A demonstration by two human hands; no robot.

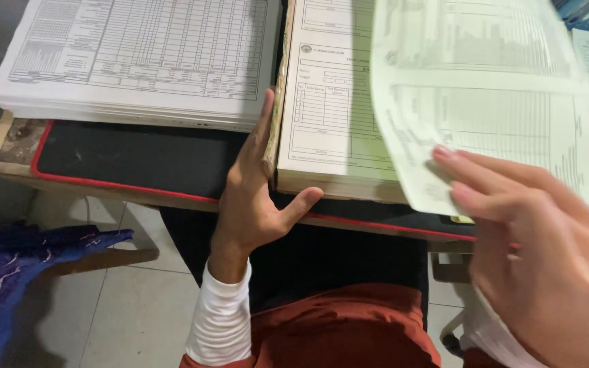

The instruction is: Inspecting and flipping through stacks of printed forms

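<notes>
Both hands work the paper stack (328, 102): left hand (253, 204) braces its corner, right hand (547, 259) lifts the sheet (485, 102).

1. A narrow gap between the white form stack (138, 61) and the green form pad (328, 109) was filled by the left hand (257, 197).
2. Bare black mat (138, 160) lay open along the desk's (8, 146) front edge.

Matt printed paper forms the stack (328, 116) and the lifted sheet (492, 102). The mat (138, 160) looks soft, matt black. The desk edge (8, 140) is worn, rough wood. White sleeve (221, 320) is cloth.
</notes>
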